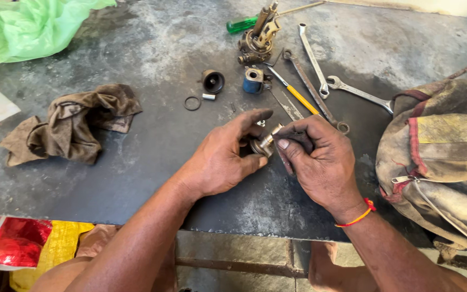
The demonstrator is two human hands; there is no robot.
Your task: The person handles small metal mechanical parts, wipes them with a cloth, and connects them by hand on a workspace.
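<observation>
My left hand (222, 157) grips a small round metal part (263, 144) just above the dark steel bench (136, 151). My right hand (320, 159) pinches a dark scrap of abrasive or cloth (298, 136) against the top of that part. Both hands meet at the bench's middle. A red thread circles my right wrist. Much of the metal part is hidden by my fingers.
Behind the hands lie a brass assembly (256, 40), a blue coil (253, 80), a black cup (213, 81), a ring (192, 103), a yellow screwdriver (297, 96), a green-handled one (241, 24) and spanners (313, 59). A brown rag (71, 127) lies left, a worn bag (444, 146) right.
</observation>
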